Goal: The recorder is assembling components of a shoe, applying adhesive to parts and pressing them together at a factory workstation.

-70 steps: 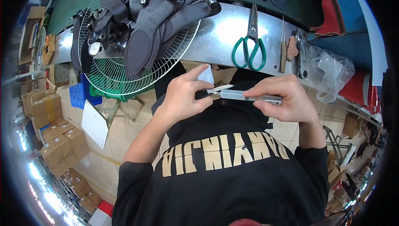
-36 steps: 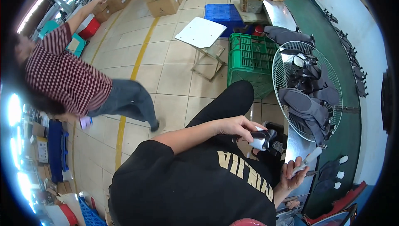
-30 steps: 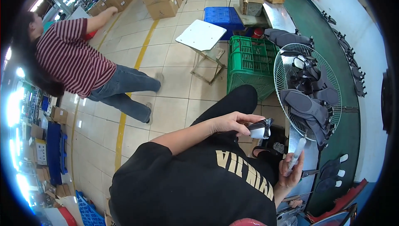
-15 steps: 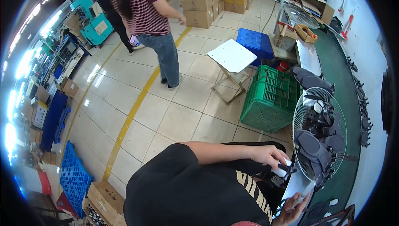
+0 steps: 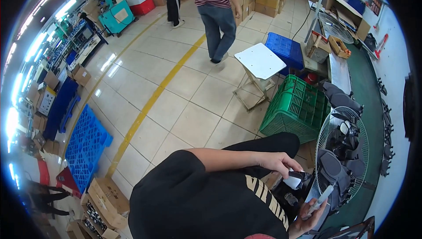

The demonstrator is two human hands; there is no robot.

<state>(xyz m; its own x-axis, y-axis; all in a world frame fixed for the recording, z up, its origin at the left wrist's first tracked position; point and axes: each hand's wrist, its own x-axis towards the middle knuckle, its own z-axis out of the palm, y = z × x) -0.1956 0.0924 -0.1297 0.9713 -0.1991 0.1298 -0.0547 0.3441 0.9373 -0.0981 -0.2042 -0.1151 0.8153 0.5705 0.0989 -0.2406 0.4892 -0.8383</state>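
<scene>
My left hand [image 5: 282,165] is closed round a small white-and-black part [image 5: 295,179], whose exact kind I cannot make out. Below it, my right hand [image 5: 310,216] grips a slim white pen-like tool [image 5: 325,195], its tip pointing up toward the basket. Just beyond both hands, a round wire basket [image 5: 320,127] stands on the bench. Dark grey padded parts [image 5: 334,166] are heaped in it, along with black pieces and a whitish one.
A green crate [image 5: 290,102], white-topped stool [image 5: 260,61] and blue bin [image 5: 285,49] stand beside the green-topped bench [image 5: 371,107]. More dark parts line the wall side. Two people walk on the tiled floor; a blue pallet [image 5: 88,138] and an open carton [image 5: 107,204] are at left.
The view has shifted, moving the surroundings. The white-and-black part has turned in my left hand, and the tool in my right hand shows more upright. The two people have walked farther off.
</scene>
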